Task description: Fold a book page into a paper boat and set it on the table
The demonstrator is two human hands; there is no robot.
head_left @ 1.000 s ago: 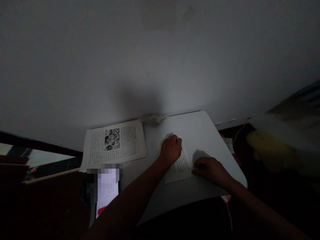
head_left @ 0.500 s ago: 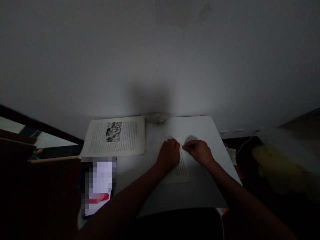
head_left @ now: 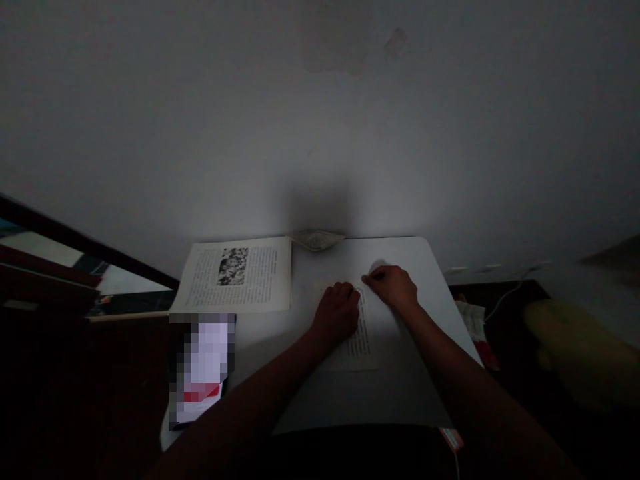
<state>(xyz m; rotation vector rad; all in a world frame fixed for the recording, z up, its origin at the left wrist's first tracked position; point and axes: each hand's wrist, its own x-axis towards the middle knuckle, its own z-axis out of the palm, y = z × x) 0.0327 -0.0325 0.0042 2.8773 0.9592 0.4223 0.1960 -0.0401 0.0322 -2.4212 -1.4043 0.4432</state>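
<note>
A small printed sheet (head_left: 361, 343) lies on the white table, its upper left part covered by my left hand (head_left: 338, 312). That hand rests on the sheet with its fingers curled and closed against the paper. To the right and slightly farther off, my right hand (head_left: 395, 287) is closed in a pinch, thumb and forefinger together just past the sheet's top right corner. Whatever sits between those fingertips is too small and dark to make out. A short gap separates the two hands.
The white table (head_left: 400, 393) stands against a grey wall (head_left: 200, 133). At its left lies a printed paper (head_left: 260, 273) with a picture, and nearer, a blurred-out bright screen (head_left: 207, 353). An opened paper pouch-like thing (head_left: 317, 239) touches the wall. A yellowish object (head_left: 575, 347) is at right.
My right hand has moved slightly away from my left hand, up and off the sheet's edge. The left hand stays on the sheet. The whole view has shifted a little.
</note>
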